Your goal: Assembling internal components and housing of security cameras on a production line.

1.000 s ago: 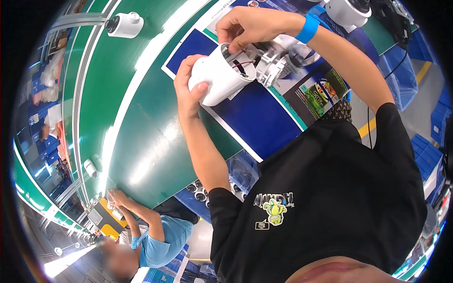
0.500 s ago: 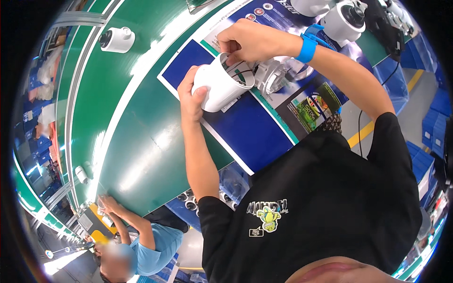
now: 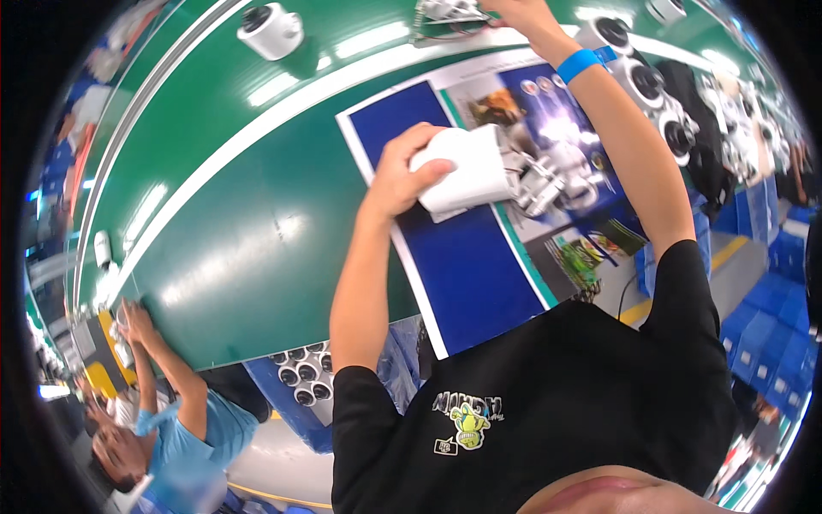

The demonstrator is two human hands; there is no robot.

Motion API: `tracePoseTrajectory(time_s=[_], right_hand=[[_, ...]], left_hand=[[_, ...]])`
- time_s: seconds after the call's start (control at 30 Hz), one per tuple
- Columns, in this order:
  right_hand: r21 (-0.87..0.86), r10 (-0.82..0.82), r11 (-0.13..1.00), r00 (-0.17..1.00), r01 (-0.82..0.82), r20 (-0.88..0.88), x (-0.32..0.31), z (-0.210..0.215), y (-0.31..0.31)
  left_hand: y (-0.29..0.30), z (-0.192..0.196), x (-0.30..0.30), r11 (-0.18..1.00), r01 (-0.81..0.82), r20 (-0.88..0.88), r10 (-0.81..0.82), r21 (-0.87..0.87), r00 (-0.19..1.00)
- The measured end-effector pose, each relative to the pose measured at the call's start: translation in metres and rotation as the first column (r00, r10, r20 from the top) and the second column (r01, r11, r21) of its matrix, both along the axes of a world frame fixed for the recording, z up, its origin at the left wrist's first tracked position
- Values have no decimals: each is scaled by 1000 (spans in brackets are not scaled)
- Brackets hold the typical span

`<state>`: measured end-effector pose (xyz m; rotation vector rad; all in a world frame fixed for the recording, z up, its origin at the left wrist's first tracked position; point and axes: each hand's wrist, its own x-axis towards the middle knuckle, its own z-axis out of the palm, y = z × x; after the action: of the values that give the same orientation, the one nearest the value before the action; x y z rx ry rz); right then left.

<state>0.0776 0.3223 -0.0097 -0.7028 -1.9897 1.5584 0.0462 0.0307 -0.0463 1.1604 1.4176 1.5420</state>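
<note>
My left hand (image 3: 404,176) is closed round a white security camera housing (image 3: 469,171), tilted on its side above the printed board. From its right end, whitish and clear inner parts (image 3: 541,187) spread over the board; they are blurred, and whether they are joined to the housing cannot be told. My right hand (image 3: 527,19), below a blue wristband (image 3: 580,63), reaches to the far edge of view, beside a small holder (image 3: 447,15) with white parts and thin wires. Its fingertips are partly cut off, so their grip is unclear.
A blue and white printed board (image 3: 467,274) lies on the green table (image 3: 257,248). A white camera (image 3: 272,32) stands at far left; several more (image 3: 644,81) stand at right. Left below, a blue bin (image 3: 291,411) holds cameras near a co-worker in a blue shirt (image 3: 201,428).
My right hand has left the housing opening and moved far forward to the holder. My left hand still grips the housing, now turned with its opening to the right. The view has shifted.
</note>
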Motion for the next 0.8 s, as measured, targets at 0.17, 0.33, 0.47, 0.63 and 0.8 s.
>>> tracePoseTrajectory(time_s=[0.17,0.33,0.47,0.63,0.8], right_hand=[[466,358,857,906,-222,-226,-49,-62,82],[247,-71,967,871,-59,486,-98,-46,34],[372,-125,923,843,-95,524,-99,-30,22],[-179,-177,965,980,190,88,-70,-5,16],[-467,-117,883,944,-44,-309,7,52,-16]], left_hand=[[18,0,2,998,43,-31,-42,41,999],[6,2,-7,1000,10,-30,-11,-5,999],[14,-2,-11,1000,-6,-30,6,20,1000],[19,-2,-18,999,24,-56,-23,21,998],[5,4,-24,999,35,-52,-35,-8,998]])
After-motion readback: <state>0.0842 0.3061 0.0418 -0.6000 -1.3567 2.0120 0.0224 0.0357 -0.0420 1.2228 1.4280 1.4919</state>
